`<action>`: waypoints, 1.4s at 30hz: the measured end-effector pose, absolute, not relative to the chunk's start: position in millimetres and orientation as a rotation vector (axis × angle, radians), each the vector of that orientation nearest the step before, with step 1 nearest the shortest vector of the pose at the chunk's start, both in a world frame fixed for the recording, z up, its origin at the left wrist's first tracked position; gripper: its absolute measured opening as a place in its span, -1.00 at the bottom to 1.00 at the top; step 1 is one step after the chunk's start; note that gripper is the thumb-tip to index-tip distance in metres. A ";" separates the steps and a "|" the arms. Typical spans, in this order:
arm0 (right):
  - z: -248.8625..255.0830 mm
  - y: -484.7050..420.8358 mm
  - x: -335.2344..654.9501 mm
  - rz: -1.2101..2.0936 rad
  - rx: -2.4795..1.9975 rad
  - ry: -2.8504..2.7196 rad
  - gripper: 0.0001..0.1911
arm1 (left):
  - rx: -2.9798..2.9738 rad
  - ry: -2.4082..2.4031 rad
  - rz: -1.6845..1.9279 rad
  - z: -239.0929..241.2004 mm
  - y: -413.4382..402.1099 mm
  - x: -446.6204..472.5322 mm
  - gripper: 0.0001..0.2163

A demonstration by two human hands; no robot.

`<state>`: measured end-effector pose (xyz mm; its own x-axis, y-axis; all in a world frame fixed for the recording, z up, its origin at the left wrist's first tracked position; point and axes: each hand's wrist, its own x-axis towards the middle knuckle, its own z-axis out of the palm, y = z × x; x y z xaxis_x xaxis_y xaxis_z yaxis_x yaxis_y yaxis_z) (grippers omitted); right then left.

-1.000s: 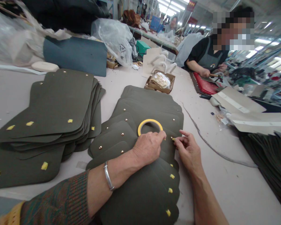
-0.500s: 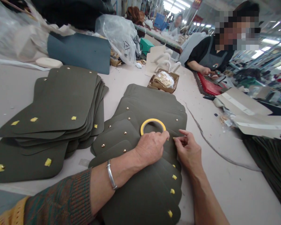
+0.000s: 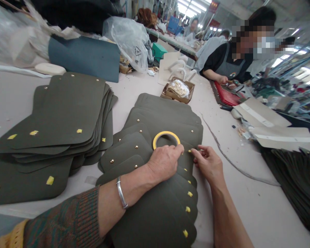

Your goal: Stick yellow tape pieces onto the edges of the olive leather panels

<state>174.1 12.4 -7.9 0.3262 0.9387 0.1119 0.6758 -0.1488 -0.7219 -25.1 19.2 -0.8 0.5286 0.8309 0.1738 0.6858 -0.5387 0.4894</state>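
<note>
My left hand (image 3: 165, 162) is closed on the near right rim of a roll of yellow tape (image 3: 166, 133), which rests over a fanned stack of dark olive panels (image 3: 152, 210). To its right, my right hand (image 3: 211, 164) has its fingers curled in, with the thumb tip at a small piece of yellow tape (image 3: 189, 151) by the panels' right edge. Further yellow pieces (image 3: 187, 209) run down that edge toward me. Small gold studs (image 3: 136, 147) stand out on the panels' left side. What lies under my left fingers is hidden.
A second pile of olive panels (image 3: 74, 106) with yellow tape patches lies left. Behind stand a small box of gold studs (image 3: 180, 88) and a plastic bag (image 3: 129, 38). A cord (image 3: 222, 151) trails on the right. A co-worker (image 3: 226, 63) works at a red piece (image 3: 226, 93).
The view has shifted slightly, so the table's things sit a little further left. My right hand has moved slightly right relative to the panels, leaving the small yellow piece more visible. My left hand keeps the roll.
</note>
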 end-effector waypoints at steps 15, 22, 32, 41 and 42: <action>-14.3 5.2 160.0 0.025 -1.864 -1.856 -0.74 | 2.414 1.252 0.548 -0.1 20.5 -24.8 -0.76; -2.6 21.6 155.2 0.249 -2.133 -1.738 -0.77 | 2.403 1.246 0.540 4.0 20.8 -25.9 -0.82; 11.4 -3.6 166.9 0.733 -1.949 -1.868 -0.77 | 2.366 1.013 0.812 12.3 30.9 -35.8 -0.88; 19.3 -17.9 147.5 0.419 -1.395 -1.767 -0.79 | 2.423 0.880 0.762 16.0 30.3 -38.0 -0.62; 19.1 -17.8 145.6 0.406 -1.375 -1.785 -0.79 | 2.425 0.887 0.731 15.8 30.1 -38.1 -0.58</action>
